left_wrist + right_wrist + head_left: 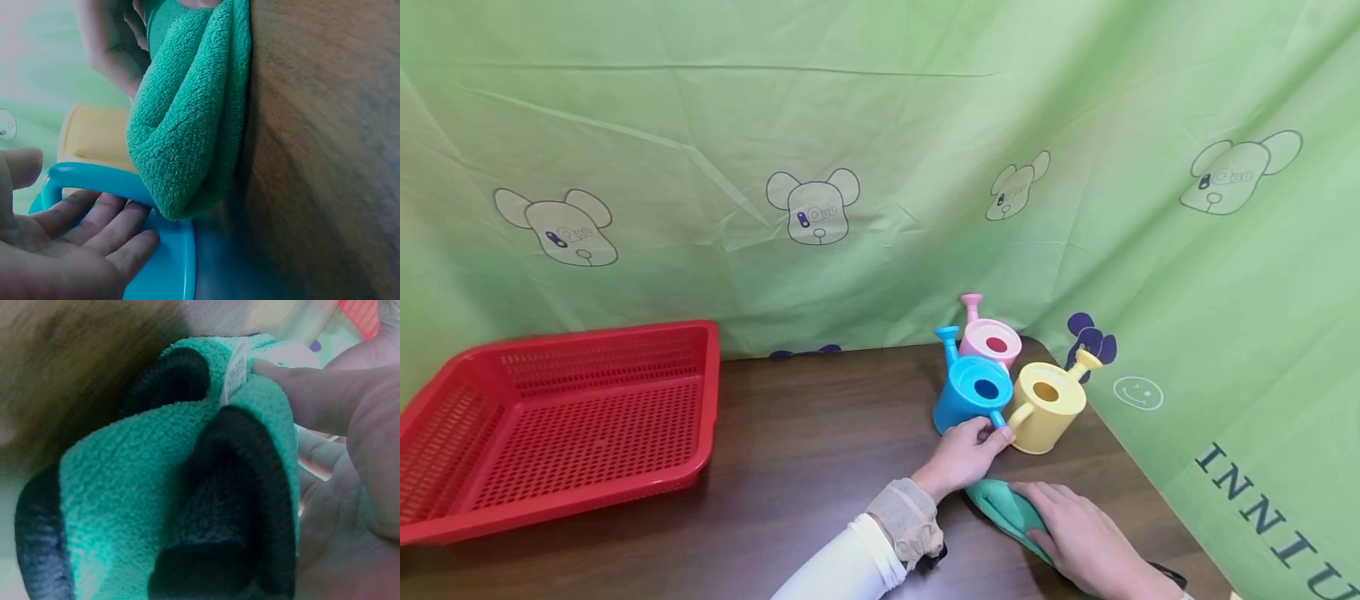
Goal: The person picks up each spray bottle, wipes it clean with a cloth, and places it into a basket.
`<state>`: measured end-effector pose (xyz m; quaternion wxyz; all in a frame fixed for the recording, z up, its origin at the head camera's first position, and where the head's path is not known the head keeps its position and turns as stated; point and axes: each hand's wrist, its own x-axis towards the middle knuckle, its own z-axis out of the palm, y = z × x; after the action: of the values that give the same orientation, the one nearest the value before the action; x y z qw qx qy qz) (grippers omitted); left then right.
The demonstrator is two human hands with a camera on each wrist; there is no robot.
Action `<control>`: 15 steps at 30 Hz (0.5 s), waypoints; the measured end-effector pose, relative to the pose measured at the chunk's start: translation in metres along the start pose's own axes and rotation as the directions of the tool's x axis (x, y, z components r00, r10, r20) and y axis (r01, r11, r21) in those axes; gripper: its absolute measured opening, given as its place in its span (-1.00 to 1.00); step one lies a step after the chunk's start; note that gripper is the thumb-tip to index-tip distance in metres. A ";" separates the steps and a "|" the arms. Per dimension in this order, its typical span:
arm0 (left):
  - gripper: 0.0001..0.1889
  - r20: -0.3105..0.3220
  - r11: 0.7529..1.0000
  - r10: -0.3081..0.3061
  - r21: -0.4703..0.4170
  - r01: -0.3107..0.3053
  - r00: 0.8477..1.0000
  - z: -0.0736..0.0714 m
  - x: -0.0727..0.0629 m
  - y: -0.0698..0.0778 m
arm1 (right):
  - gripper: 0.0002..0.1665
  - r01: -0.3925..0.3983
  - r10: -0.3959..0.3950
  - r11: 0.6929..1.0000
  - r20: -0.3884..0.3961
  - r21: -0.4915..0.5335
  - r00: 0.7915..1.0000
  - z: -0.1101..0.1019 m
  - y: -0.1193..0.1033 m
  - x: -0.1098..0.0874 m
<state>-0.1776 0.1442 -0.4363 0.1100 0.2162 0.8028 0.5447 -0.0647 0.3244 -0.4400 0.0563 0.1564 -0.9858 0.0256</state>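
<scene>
In the head view a blue watering can (972,392) stands upright on the table. My left hand (966,454) is at its handle (103,177). The left wrist view shows the fingers (119,228) reaching under the handle, loosely extended, with the thumb (24,167) apart from it. My right hand (1078,533) holds a folded green terry towel (1003,507) on the table, thumb on one side and fingers on the other. Black trim and a white tag (235,372) show on the towel in the right wrist view.
Beside the blue can stand a yellow watering can (1047,412) and, behind it, a pink watering can (992,337). A red perforated basket (706,417) sits at the left of the brown table (805,442). Green printed curtains (895,125) enclose the back and right.
</scene>
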 end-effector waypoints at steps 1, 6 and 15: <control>-0.67 -0.017 1.000 0.014 -0.007 -0.014 1.000 0.001 0.001 -0.004 | -0.37 0.000 0.000 1.000 0.001 -0.001 1.000 0.000 0.000 0.000; -0.56 -0.123 0.999 0.040 -0.023 -0.043 0.992 0.016 0.017 -0.036 | -0.37 0.002 -0.002 1.000 0.007 0.001 1.000 -0.002 0.000 0.000; -0.67 -0.418 0.982 -0.042 -0.184 -0.039 0.908 -0.004 -0.010 -0.009 | -0.30 0.090 -0.090 0.996 -0.088 -0.008 0.992 0.007 0.003 0.001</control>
<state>-0.1728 0.1331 -0.4434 -0.0449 0.0822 0.7528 0.6516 -0.0677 0.3267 -0.4469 0.1012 0.1994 -0.9743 0.0279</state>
